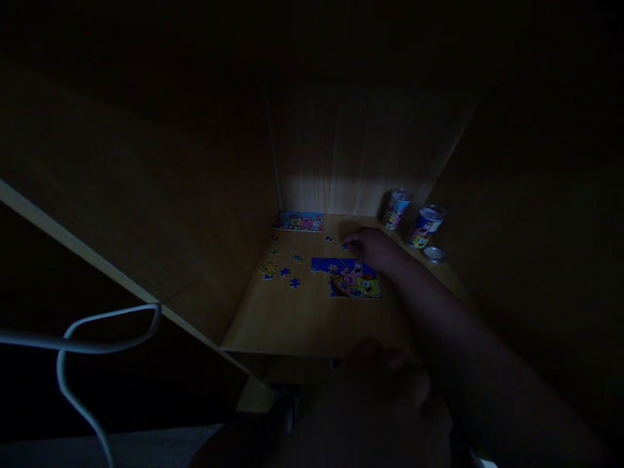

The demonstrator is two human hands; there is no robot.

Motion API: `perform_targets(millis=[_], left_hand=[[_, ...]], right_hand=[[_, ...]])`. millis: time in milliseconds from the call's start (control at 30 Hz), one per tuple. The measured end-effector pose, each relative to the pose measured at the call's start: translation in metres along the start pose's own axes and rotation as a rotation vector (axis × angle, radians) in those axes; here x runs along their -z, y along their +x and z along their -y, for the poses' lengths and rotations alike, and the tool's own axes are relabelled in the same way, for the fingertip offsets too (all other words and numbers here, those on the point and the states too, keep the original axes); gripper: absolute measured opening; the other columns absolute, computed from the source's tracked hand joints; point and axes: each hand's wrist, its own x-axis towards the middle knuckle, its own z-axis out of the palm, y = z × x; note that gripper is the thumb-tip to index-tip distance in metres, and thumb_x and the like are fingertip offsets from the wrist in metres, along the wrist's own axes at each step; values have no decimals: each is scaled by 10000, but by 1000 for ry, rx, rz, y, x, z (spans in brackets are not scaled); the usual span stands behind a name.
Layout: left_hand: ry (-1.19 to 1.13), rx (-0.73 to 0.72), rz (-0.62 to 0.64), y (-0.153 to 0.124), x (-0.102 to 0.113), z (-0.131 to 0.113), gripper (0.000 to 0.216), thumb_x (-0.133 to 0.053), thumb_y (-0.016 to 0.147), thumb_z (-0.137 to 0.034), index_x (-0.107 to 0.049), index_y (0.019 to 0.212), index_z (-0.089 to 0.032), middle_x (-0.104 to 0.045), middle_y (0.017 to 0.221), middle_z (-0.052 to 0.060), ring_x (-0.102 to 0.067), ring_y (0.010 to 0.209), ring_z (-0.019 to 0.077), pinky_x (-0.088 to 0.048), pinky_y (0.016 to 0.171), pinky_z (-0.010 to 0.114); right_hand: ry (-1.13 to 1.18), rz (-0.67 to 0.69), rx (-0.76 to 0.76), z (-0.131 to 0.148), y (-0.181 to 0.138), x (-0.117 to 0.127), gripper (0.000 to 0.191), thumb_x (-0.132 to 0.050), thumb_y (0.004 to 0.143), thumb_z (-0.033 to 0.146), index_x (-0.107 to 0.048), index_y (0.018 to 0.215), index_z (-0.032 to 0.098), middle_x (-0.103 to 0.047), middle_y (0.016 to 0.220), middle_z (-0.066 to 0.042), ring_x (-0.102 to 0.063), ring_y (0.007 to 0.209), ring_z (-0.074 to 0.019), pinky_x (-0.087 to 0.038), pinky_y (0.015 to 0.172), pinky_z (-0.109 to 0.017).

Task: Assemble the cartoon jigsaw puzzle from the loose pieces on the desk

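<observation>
My right hand (373, 248) reaches over the shelf with thumb and fingers pinched together. At its fingertips is a small blue jigsaw piece (344, 246). Just below that hand lies a partly joined jigsaw puzzle (358, 281) with a blue background and yellow and pink cartoon figures; a gap shows at its lower left. Loose puzzle pieces (285, 272) are scattered to the left, several of them blue, beside a yellowish cluster (266, 268). Close to the camera, my left hand (385, 396) is dark, its fingers curled; whatever they hold, if anything, is hidden.
A finished-looking puzzle strip (298, 221) lies at the back left. Two cartoon-printed cans, one at the back (396, 209) and one nearer (426, 227), stand at right by a round lid (434, 254). Wooden panels enclose the shelf (277, 318). A white cable (63, 364) hangs at left.
</observation>
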Motion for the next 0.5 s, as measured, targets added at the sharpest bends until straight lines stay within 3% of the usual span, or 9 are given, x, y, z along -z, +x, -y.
perform_targets(millis=[133,233,500], left_hand=[[-43,112,30,-2,-14,-20,298,-743,999,-421,-649,791,-230,-557,605,-6,-536,625,184,-475,601,357],[-61,80,33,-8,-17,-22,333,-768,973,-473,-640,783,-230,-567,606,-8,-548,634,186,-509,625,350],[-96,153,60,-41,-2,-3,175,-679,1034,-324,-681,883,-235,-679,778,18,-624,750,203,-521,691,343]], right_hand=[[42,12,-29,-1,0,1,163,-742,974,178,-830,1108,210,-829,1161,-105,-774,1063,-240,-568,960,-349],[83,29,-69,1,0,2,110,-764,969,180,-813,1063,210,-835,1126,-83,-779,1035,-222,-574,925,-325],[104,70,-148,4,0,3,63,-790,968,240,-801,1024,214,-832,1113,-90,-783,1046,-242,-580,933,-334]])
